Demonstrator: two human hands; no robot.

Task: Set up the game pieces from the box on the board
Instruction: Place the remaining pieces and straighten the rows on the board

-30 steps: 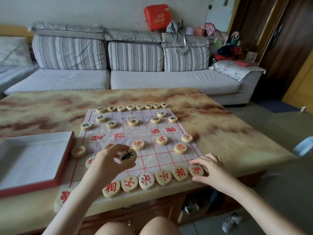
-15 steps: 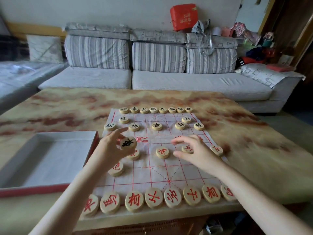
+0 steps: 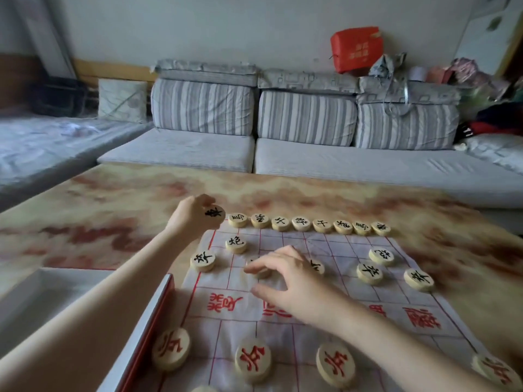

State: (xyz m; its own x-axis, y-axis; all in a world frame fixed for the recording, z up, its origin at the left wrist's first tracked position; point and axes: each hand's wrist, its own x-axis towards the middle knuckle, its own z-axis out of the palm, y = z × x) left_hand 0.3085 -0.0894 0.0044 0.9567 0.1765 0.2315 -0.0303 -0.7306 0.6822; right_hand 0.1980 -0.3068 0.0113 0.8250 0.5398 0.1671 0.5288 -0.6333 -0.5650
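Striped grey sofa [image 3: 305, 120] and a red packet [image 3: 356, 49] on its back frame a marbled tan counter [image 3: 113, 207], where a white cloth board with red grid lines [image 3: 359, 295] is spread; the left hand [image 3: 192, 213] reaches to the board's far left corner, fingers curled round a round wooden piece with a black character [image 3: 215, 215], held just beside the leftmost piece of the far row [image 3: 237, 220]; that row counts eight black-lettered discs lying edge to edge.

The right hand [image 3: 283, 278] hovers mid-board, fingers loosely bent over a partly hidden disc [image 3: 263, 273]; whether it grips that disc cannot be told.

Nearer than the row lie two black-lettered discs set wide apart [image 3: 236, 244] and five in a line, two of them partly covered by the right hand; four red-lettered discs [image 3: 252, 359] line the near side, well spaced, with a sliver of another at the bottom edge.

A white box with a red rim [image 3: 147, 329] sits against the board's left edge, under the left forearm; a broad band of counter lies between the far row and the sofa.
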